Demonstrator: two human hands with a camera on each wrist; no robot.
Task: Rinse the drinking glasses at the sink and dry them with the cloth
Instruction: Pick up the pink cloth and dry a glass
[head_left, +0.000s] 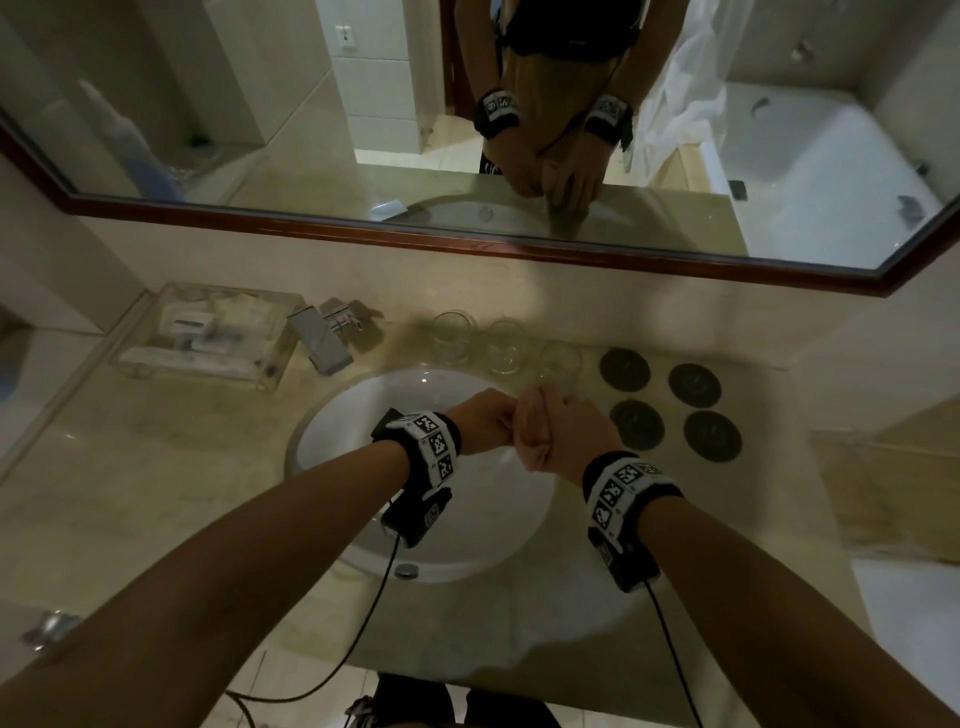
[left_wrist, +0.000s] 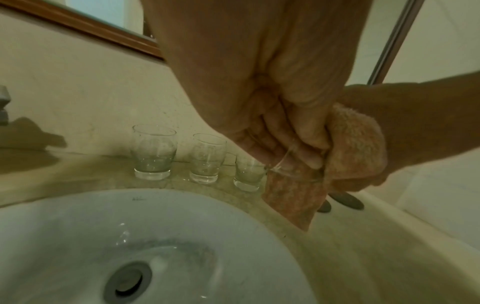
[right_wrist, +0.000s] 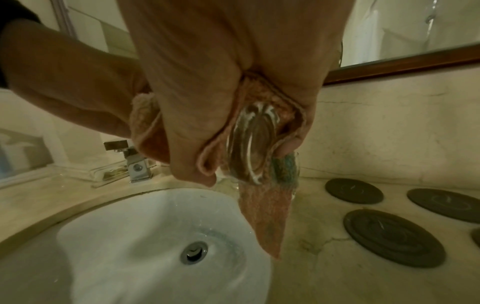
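Above the right rim of the white sink (head_left: 343, 441) my hands meet. My left hand (head_left: 491, 423) (left_wrist: 280, 152) curls its fingers round a clear drinking glass (left_wrist: 291, 168) (right_wrist: 250, 148). My right hand (head_left: 563, 434) (right_wrist: 248, 161) grips a pink cloth (head_left: 530, 431) (left_wrist: 355, 148) (right_wrist: 262, 218) wrapped round the glass's thick base. A corner of the cloth hangs down. Three more glasses stand upright in a row on the counter behind the basin (head_left: 454, 335) (head_left: 506, 345) (head_left: 558, 364), the leftmost glass (left_wrist: 153, 152) nearest the tap.
A chrome faucet (head_left: 322, 338) stands at the back left of the basin, with a clear tray of toiletries (head_left: 208, 332) beside it. Several dark round coasters (head_left: 670, 410) lie on the counter to the right. A framed mirror (head_left: 467, 244) runs along the wall.
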